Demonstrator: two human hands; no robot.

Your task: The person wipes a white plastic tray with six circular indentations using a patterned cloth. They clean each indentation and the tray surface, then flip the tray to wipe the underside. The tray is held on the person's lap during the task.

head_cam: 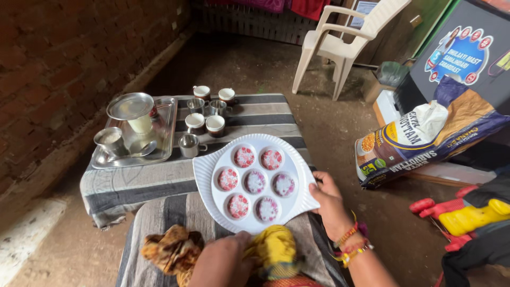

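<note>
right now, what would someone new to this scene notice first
The big white scalloped plate at centre, with seven round wells of pink-speckled white pieces, stands out first; the right hand holds its right edge and the left hand sits at its near rim beside a yellow cloth. Behind it, on the striped cloth, small cups cluster beside a steel tray at left.

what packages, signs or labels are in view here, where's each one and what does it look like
Sack: lying on the floor right of the table, bulky, purple, yellow and white, top open.
Sign: dark panel behind the sack, upper right, with a round blue emblem ringed by red dots.
Paper notice: top edge, behind the white plastic chair, pale blue.
</note>
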